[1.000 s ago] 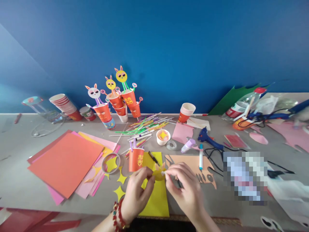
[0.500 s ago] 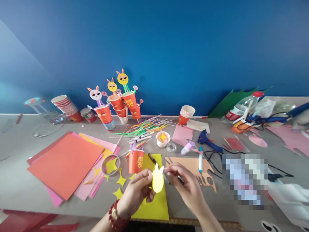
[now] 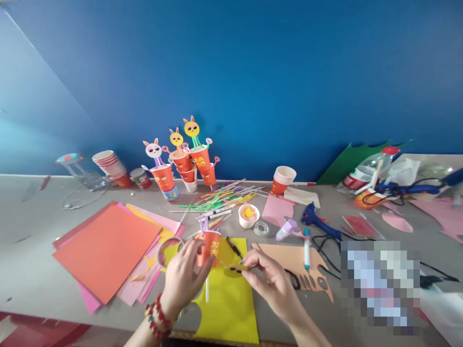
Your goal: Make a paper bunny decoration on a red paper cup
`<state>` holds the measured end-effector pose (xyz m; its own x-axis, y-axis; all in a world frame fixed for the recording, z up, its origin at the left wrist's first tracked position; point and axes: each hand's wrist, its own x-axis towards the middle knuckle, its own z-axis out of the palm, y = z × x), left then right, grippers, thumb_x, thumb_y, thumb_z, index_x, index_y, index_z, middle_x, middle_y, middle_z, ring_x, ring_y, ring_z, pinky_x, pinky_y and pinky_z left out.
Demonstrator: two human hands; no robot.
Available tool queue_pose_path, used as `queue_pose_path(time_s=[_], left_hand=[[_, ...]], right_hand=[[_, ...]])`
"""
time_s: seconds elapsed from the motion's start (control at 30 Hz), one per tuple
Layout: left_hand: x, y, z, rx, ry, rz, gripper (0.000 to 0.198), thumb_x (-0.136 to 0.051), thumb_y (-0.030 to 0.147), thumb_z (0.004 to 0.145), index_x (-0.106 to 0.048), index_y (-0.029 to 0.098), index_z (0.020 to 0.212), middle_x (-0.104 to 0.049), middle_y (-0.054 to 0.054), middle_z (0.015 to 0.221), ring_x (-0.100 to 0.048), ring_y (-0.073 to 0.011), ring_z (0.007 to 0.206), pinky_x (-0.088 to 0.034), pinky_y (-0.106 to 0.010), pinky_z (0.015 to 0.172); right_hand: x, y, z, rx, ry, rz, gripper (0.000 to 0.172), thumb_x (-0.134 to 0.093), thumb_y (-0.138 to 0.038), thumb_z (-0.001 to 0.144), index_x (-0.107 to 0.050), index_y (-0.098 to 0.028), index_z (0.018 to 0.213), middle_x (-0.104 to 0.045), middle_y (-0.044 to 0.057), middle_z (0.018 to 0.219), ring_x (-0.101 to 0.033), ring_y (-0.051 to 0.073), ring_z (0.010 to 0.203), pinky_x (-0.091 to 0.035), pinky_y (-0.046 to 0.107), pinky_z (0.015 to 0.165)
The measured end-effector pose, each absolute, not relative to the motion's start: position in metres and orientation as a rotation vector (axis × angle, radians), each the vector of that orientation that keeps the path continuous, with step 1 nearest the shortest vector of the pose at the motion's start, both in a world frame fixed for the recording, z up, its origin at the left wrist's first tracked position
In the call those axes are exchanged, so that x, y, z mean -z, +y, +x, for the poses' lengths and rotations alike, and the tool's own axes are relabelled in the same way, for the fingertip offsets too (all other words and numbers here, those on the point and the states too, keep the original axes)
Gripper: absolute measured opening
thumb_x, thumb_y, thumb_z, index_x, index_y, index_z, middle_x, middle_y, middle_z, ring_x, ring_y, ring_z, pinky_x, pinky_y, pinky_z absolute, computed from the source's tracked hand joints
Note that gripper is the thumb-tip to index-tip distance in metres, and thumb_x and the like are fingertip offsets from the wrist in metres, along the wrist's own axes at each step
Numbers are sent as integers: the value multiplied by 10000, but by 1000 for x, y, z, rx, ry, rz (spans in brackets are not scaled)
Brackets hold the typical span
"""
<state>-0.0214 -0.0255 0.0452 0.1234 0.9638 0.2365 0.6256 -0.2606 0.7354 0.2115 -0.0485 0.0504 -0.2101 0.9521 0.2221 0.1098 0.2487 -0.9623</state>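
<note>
Between the thumb and fingers of my right hand (image 3: 269,284) is a small yellow paper bunny-head cutout (image 3: 233,271), tilted nearly edge-on. Dark marks show on its face. My left hand (image 3: 186,272) is empty, thumb and fingers apart, just in front of a red paper cup (image 3: 214,241) and partly hiding it. Purple stems stick up out of that cup. Under both hands lies a yellow sheet (image 3: 231,313) with a rounded piece cut from its left edge. A black pen (image 3: 234,246) rests on the sheet's upper part.
Stacked coloured paper (image 3: 108,250) lies left, beside a tape roll (image 3: 161,253). Finished bunny cups (image 3: 162,178) and loose coloured sticks (image 3: 220,197) are behind. Rightward are a glue stick (image 3: 285,230), scissors (image 3: 293,279), a blue glue gun (image 3: 318,221) with its black cord, and a bottle (image 3: 365,171).
My left hand has let go of the yellow cutout and moved left toward the red cup. My right hand now holds the cutout, which has tipped from upright to nearly flat.
</note>
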Motion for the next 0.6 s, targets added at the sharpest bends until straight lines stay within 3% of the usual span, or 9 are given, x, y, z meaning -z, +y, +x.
queue_pose_path(time_s=[0.07, 0.13, 0.27, 0.4, 0.47, 0.6], left_hand=[[-42, -12, -29, -898, 1735, 2130, 535, -600, 541, 866, -531, 186, 1261, -668, -130, 1098, -673, -289, 930, -516, -367, 754], [-35, -3, -30, -720, 1832, 2191, 684, -594, 593, 848, -443, 182, 1373, -659, -163, 1183, -679, -334, 1002, -529, -408, 787], [-24, 2, -24, -484, 1898, 2076, 776, -552, 558, 877, -307, 129, 1476, -721, -147, 1003, -719, -346, 870, -539, -408, 710], [-26, -6, -33, -713, 1786, 1839, 787, -554, 482, 892, -202, 188, 1531, -718, -112, 1031, -715, -320, 910, -553, -427, 773], [-30, -12, -40, -894, 1513, 1656, 775, -580, 453, 894, -211, 222, 1536, -683, -128, 1187, -680, -302, 1061, -549, -419, 877], [-34, -27, -38, -1008, 946, 1344, 742, -674, 417, 865, -340, 220, 1497, -481, -163, 1486, -466, -328, 1366, -444, -402, 1077]], right_hand=[[-47, -47, 214, -1052, -1554, -1117, 167, -600, -363, 930, -584, -209, 869, -616, 20, 830, -618, 173, 775, -500, 249, 706], [-44, -47, 214, -1027, -1550, -1177, 178, -600, -375, 923, -593, -203, 875, -624, 14, 801, -628, 171, 743, -505, 241, 678], [-40, -48, 214, -991, -1529, -1220, 213, -618, -400, 903, -602, -194, 847, -633, 14, 758, -637, 175, 707, -513, 238, 643], [-38, -49, 220, -1038, -1427, -1213, 253, -638, -433, 886, -584, -193, 823, -598, 6, 732, -605, 165, 679, -494, 230, 607], [-38, -48, 224, -1092, -1330, -1200, 281, -666, -458, 863, -578, -195, 816, -568, -10, 707, -572, 149, 644, -473, 222, 581], [-41, -45, 226, -1255, -1129, -1154, 335, -720, -500, 811, -567, -203, 786, -525, -32, 657, -502, 125, 572, -401, 201, 491]])
